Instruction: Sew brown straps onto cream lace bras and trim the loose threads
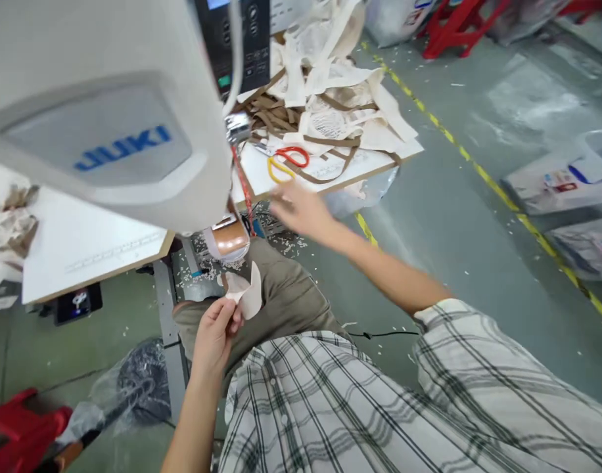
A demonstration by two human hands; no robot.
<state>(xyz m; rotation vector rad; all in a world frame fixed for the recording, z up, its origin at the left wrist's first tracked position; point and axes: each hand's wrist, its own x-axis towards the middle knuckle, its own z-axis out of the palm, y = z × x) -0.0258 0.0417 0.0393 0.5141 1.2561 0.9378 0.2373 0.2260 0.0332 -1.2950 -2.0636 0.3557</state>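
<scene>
My left hand pinches a small cream fabric piece above my lap; one end of the piece curls upward. Out over the front edge of the right table, my right hand is smeared by motion, so its fingers cannot be made out. Closest to it lie scissors with one red and one yellow handle loop. Ahead of my left hand is the lower end of the sewing machine, and the machine's large white head hides much of the left side.
Cream garment pieces with brown straps are heaped on the right table. More fabric sits on the left table. A control panel stands behind. Red stools and plastic bags are on the floor.
</scene>
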